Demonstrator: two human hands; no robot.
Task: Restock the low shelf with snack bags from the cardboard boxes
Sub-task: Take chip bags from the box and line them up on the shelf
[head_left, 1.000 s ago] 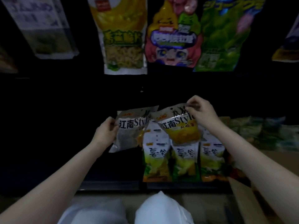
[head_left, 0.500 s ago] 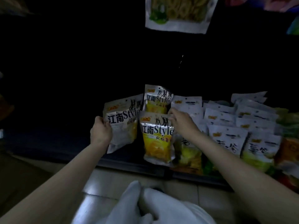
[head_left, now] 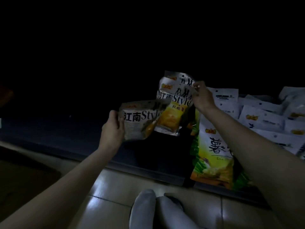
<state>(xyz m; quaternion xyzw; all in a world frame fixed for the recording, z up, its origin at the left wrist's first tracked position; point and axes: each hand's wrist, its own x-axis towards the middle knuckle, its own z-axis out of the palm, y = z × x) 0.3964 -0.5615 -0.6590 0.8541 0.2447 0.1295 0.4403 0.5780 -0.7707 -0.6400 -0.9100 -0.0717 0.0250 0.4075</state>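
At the dark mouth of the low shelf [head_left: 148, 156] we have a bag in each hand. Our left hand [head_left: 113, 129] curls round the left edge of a silver snack bag [head_left: 140, 119] printed with "Style", thumb across its front and fingers wrapped behind, holding it tilted above the shelf floor. Our right hand [head_left: 202, 95] pinches the top right corner of a second silver bag [head_left: 173, 109] of the same print, which hangs from that pinch with its yellow lower half pointing down and left; its lower left corner overlaps the right end of the bag in our left hand. Just behind the hanging bag a third silver bag [head_left: 175, 77] shows only its top edge, and we cannot tell whether it stands on the shelf or is caught in the same pinch. Under our right forearm a tall yellow and green bag [head_left: 212, 156] stands upright at the shelf front, and beyond it to the right rows of white-topped bags [head_left: 264, 118] lean back in overlapping ranks. Near the shelf's front lip the pale tiled floor [head_left: 112, 192] catches the light, and our two knees in white cloth [head_left: 148, 210] rest together on it. Everything above and to the left of the bags is too dark to make out.
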